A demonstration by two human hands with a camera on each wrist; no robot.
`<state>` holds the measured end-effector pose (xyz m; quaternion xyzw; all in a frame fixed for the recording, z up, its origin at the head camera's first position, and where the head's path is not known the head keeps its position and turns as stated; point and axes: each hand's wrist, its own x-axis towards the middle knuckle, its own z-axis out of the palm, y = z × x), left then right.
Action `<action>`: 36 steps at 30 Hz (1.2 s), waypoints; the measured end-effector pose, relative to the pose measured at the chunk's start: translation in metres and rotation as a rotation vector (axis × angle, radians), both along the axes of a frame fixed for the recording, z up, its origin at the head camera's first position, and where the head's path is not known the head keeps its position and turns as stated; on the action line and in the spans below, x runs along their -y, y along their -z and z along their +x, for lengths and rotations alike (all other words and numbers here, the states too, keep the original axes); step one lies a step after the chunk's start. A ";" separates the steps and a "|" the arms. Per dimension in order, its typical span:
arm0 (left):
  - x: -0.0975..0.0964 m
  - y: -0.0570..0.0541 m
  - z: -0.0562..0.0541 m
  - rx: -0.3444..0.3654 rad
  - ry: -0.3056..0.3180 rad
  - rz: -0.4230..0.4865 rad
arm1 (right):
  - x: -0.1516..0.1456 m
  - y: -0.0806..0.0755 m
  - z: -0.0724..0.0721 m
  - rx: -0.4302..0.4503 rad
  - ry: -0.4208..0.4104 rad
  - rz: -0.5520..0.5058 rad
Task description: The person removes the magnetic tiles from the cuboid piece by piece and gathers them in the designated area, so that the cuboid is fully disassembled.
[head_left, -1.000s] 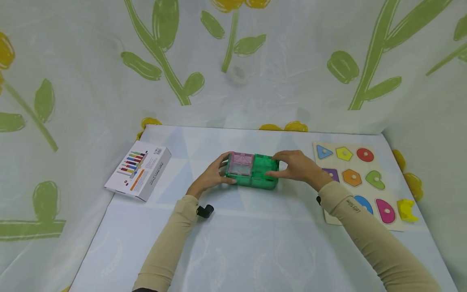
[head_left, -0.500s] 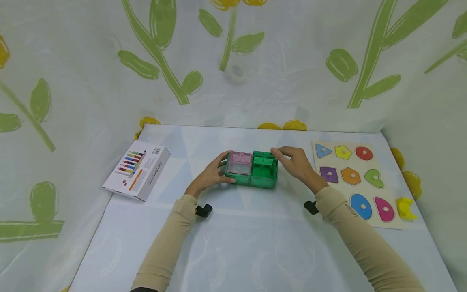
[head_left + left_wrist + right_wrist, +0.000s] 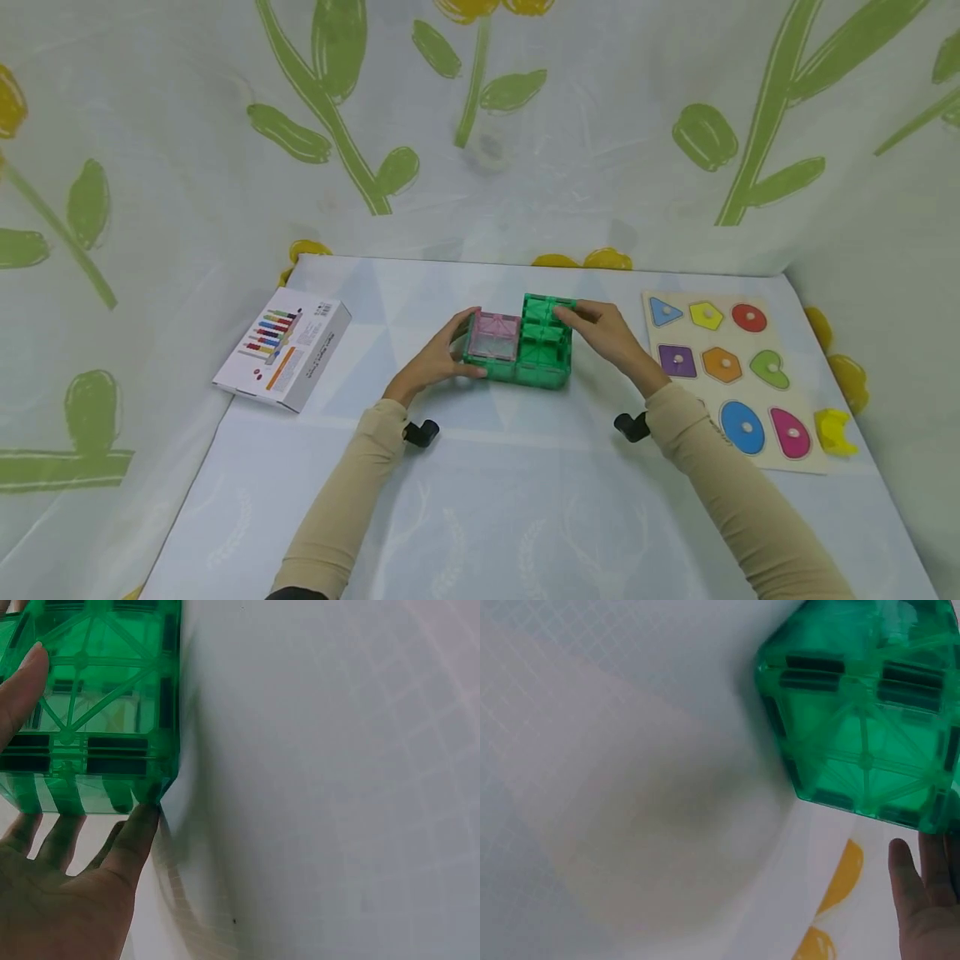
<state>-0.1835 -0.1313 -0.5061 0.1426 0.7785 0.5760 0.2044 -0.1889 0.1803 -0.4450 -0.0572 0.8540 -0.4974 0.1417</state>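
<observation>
A translucent green box of magnetic tiles (image 3: 543, 374) sits mid-table, with a pink square tile (image 3: 497, 325) on its left half. My left hand (image 3: 435, 360) grips the box's left end; in the left wrist view the thumb (image 3: 24, 690) lies on one face and the fingers on another. At the box's back right, a green square tile (image 3: 542, 308) stands tilted up, the compartment under it uncovered. My right hand (image 3: 611, 336) pinches this tile's right edge, thumb in front. In the right wrist view, fingertips go behind the green tile's edge (image 3: 866, 761).
A white box with an abacus picture (image 3: 281, 348) lies at the left. On the right are a wooden shape puzzle board (image 3: 723, 333) and a small yellow piece (image 3: 834, 432). A curtain with printed flowers (image 3: 585, 167) rises behind the table's back edge.
My right hand has swung the right green tile from lying flat on the box to standing tilted up at the back. The left hand keeps its grip in place.
</observation>
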 end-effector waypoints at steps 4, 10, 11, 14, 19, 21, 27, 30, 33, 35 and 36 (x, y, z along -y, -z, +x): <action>-0.002 -0.004 -0.002 0.007 -0.007 0.015 | 0.004 0.003 0.000 -0.021 -0.011 -0.008; -0.003 -0.002 0.000 0.032 -0.003 0.021 | 0.008 0.011 0.005 -0.048 0.033 -0.009; -0.003 -0.001 0.001 0.033 -0.003 0.022 | 0.009 0.013 0.006 -0.048 0.040 -0.011; -0.003 -0.002 0.004 0.025 -0.006 0.020 | 0.011 0.016 0.007 -0.050 0.063 -0.022; -0.003 -0.001 0.008 0.022 -0.004 0.004 | 0.012 0.020 0.009 -0.070 0.076 -0.019; -0.003 0.000 0.009 0.023 -0.006 -0.003 | 0.012 0.021 0.010 -0.084 0.071 -0.017; -0.003 0.001 0.008 0.012 -0.012 0.010 | 0.014 0.020 0.008 -0.149 0.070 0.022; -0.002 0.000 0.008 0.009 -0.010 0.009 | 0.016 0.019 0.009 -0.154 0.070 0.029; -0.001 -0.001 0.009 0.007 -0.008 0.002 | 0.018 0.018 0.009 -0.145 0.075 0.033; 0.000 -0.001 0.009 0.005 -0.005 0.002 | 0.019 0.017 0.010 -0.145 0.084 0.042; 0.000 -0.001 0.009 0.004 -0.003 0.006 | 0.020 0.017 0.010 -0.144 0.090 0.041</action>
